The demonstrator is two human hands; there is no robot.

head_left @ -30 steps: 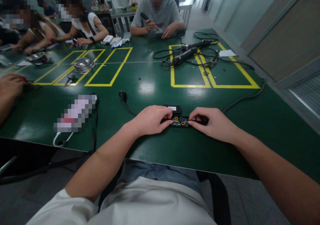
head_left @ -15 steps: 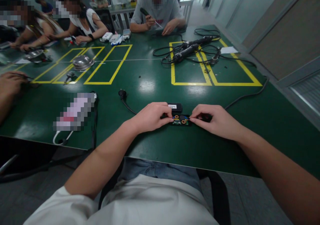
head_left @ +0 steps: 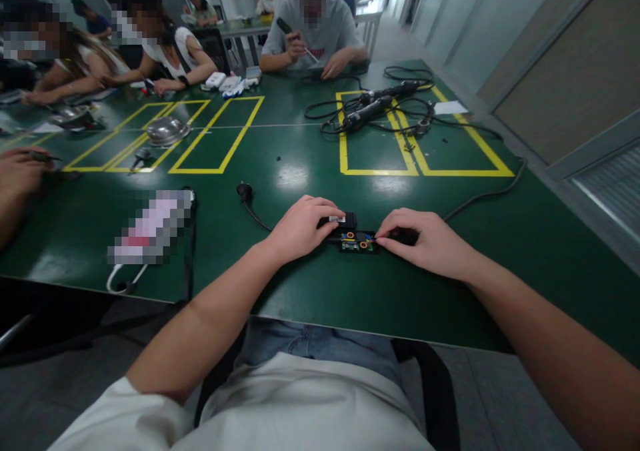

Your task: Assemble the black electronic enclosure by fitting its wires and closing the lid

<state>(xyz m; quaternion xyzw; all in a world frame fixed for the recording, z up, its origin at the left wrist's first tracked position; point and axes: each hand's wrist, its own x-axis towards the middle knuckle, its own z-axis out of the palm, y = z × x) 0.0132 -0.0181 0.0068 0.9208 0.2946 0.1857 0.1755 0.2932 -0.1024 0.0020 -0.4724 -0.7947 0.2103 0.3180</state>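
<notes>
On the green table in front of me lies an open black housing [head_left: 358, 249] with a small circuit board [head_left: 351, 245], copper-coloured coils and thin coloured wires inside. Just behind it is its black ribbed cover [head_left: 351, 220], which bears a white label. My left hand [head_left: 303, 229] has its thumb and fingers closed on the left part of this cover. At the right end of the housing, my right hand [head_left: 421, 243] pinches the power cable where the wires enter; the fingertips partly hide it. A cord with a black plug [head_left: 245, 191] runs out under my left hand.
Black corded electric screwdrivers [head_left: 370, 111] lie behind, within yellow tape outlines. A metal bowl [head_left: 167, 131] and a blurred pinkish object [head_left: 153, 227] are on the left. Across the table a person holds a screwdriver [head_left: 285, 27]; another person's hand [head_left: 23, 171] shows at far left.
My left hand has left the housing's left end and moved up onto the black cover, which has shifted slightly left. My right hand stays at the housing's right end.
</notes>
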